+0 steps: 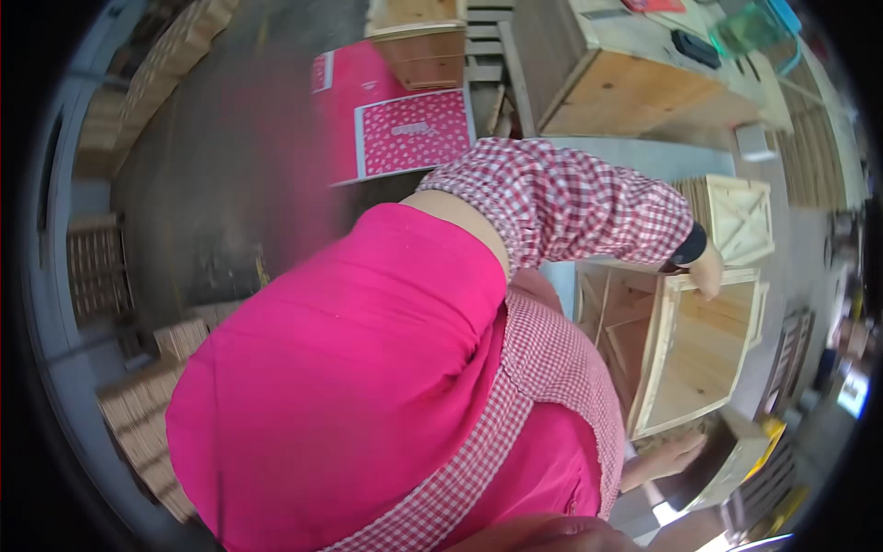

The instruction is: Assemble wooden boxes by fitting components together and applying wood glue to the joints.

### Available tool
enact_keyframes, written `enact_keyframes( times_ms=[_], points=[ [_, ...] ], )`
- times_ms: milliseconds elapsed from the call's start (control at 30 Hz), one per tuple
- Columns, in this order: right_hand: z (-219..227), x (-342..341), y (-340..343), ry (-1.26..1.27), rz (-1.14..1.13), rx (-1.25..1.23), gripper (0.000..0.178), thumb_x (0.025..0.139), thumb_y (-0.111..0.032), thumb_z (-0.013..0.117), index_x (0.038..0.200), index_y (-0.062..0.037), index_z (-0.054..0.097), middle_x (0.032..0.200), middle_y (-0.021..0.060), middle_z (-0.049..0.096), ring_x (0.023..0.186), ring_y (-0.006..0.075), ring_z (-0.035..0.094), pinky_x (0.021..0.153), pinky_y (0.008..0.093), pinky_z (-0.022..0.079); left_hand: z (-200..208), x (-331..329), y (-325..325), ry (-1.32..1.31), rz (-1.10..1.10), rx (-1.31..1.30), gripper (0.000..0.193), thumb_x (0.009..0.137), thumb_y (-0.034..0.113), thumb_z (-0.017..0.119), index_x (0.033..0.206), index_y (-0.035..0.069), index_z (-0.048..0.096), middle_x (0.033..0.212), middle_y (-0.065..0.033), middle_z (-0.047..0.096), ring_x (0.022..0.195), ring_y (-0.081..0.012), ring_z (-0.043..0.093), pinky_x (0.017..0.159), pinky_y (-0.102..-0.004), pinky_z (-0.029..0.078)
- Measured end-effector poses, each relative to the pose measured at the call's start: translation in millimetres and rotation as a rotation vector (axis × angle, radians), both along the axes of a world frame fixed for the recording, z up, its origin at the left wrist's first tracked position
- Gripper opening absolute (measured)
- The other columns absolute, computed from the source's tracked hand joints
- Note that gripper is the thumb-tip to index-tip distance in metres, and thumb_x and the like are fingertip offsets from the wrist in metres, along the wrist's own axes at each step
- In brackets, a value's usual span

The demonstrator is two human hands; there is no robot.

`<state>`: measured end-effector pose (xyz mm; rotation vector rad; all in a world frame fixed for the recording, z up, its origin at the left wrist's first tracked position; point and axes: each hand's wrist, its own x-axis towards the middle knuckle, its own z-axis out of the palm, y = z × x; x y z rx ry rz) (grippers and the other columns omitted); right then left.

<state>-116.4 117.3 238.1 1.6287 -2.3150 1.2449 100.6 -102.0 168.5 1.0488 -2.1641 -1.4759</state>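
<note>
My left hand (pixel 706 270), in a checked oversleeve with a dark cuff, is bent over the upper rim of a pale wooden box (pixel 704 354). Its fingers close on the rim; the box stands tilted in view, with its framed side and inner boards showing. Below the box's lower edge, my right hand (pixel 676 457) appears with fingers stretched out. Whether it touches the box is unclear, and much of that forearm is hidden behind my pink top and checked apron.
Beyond the left hand stand more wooden panels (pixel 740 216). A large wooden box (pixel 635 92) at the top carries a dark object (pixel 695 49) and a green clear container (pixel 743 32). Pink printed cardboard (pixel 414 133) lies at upper middle. Stacked boards (pixel 147 419) line the left.
</note>
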Motion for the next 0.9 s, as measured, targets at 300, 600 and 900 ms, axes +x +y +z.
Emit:
enact_keyframes(
  times_ms=[300, 600, 900],
  points=[
    [-13, 48, 4, -0.530, 0.765, 0.336, 0.054, 0.101, -0.037, 0.039, 0.133, 0.0054, 0.046, 0.121, 0.0188, 0.058, 0.110, 0.0266, 0.056, 0.093, 0.0336, 0.044, 57, 181, 240, 0.290, 0.700, 0.198, 0.017, 0.072, 0.013, 0.068, 0.074, -0.003, 0.064, 0.064, -0.0037, 0.059, 0.057, -0.0121, 0.054, 0.048, -0.0314, 0.042],
    [-45, 111, 22, -0.607, 1.153, 0.570, 0.046, 0.101, -0.031, 0.041, 0.128, 0.0044, 0.051, 0.103, 0.0158, 0.065, 0.082, 0.0186, 0.066, 0.067, 0.0286, 0.052, 99, 321, 484, 0.586, 1.753, 0.434, 0.031, 0.079, 0.000, 0.054, 0.109, -0.008, 0.056, 0.101, -0.0166, 0.065, 0.082, -0.0234, 0.068, 0.081, -0.0335, 0.056],
    [-142, 138, 18, -0.545, 0.712, 0.797, 0.042, 0.100, -0.031, 0.045, 0.116, 0.0049, 0.058, 0.092, 0.0125, 0.066, 0.073, 0.0166, 0.065, 0.060, 0.0265, 0.050, -56, 547, 465, 1.321, 2.322, 0.516, 0.033, 0.090, 0.010, 0.044, 0.119, -0.004, 0.051, 0.122, -0.0196, 0.055, 0.124, -0.0319, 0.046, 0.105, -0.0531, 0.039]
  ],
)
